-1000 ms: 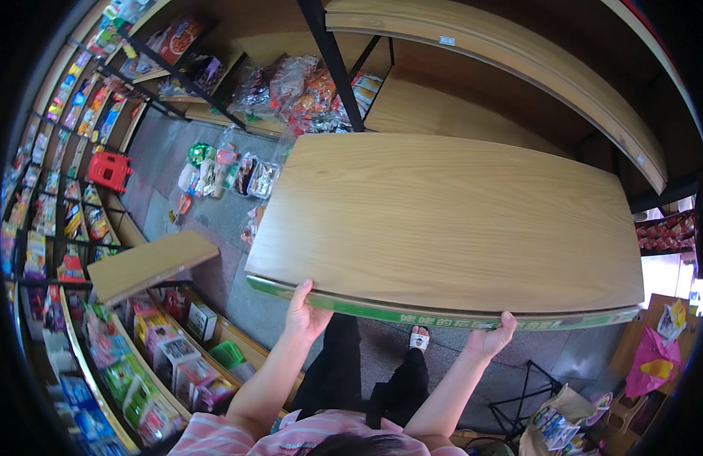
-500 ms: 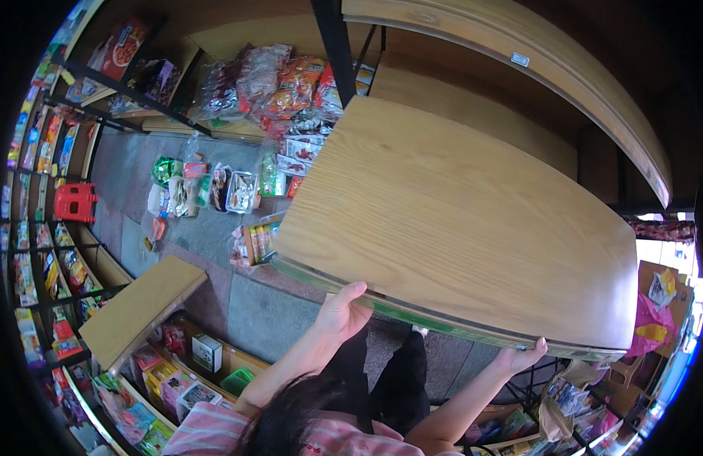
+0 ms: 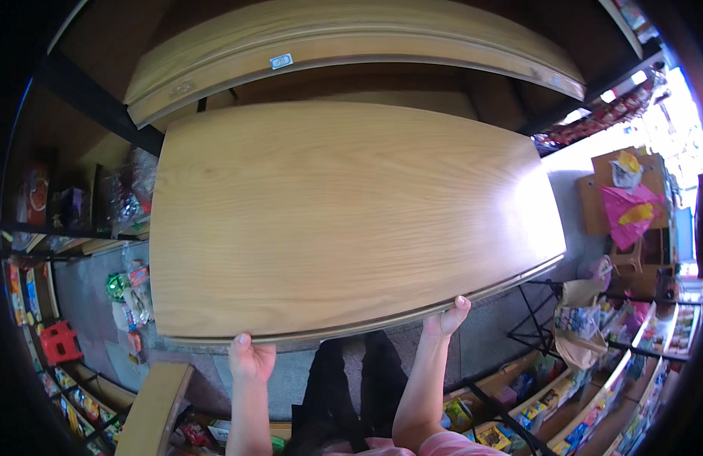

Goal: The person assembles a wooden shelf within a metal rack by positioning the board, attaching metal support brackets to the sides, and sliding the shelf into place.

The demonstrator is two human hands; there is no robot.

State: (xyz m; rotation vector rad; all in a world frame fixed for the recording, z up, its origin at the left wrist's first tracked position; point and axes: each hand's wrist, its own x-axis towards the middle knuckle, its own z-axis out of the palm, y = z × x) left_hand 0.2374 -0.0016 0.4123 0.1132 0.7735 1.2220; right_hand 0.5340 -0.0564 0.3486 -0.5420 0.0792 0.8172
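A broad wood-grain shelf board (image 3: 344,220) lies roughly level in front of me, spanning the middle of the view. My left hand (image 3: 250,359) grips its near edge left of centre, thumb up at the rim. Further right along the same edge, my right hand (image 3: 446,319) is closed on it too, its thumb over the top. The fingers of both hands are hidden under the board. Beyond it runs a fixed upper shelf (image 3: 351,42) with a small label on its front. The board's far edge sits close beneath that shelf; whether it touches a support, I cannot tell.
A black upright (image 3: 100,99) stands at the far left. Packets (image 3: 131,304) lie on the floor near a red plastic stool (image 3: 60,342). Another wooden board (image 3: 155,403) is at lower left. Goods-filled racks (image 3: 579,410) and a pink bag (image 3: 629,213) are at the right.
My view has turned right, and the board now lies squarer to me and more nearly parallel with the upper shelf. Both hands keep their hold on its near edge.
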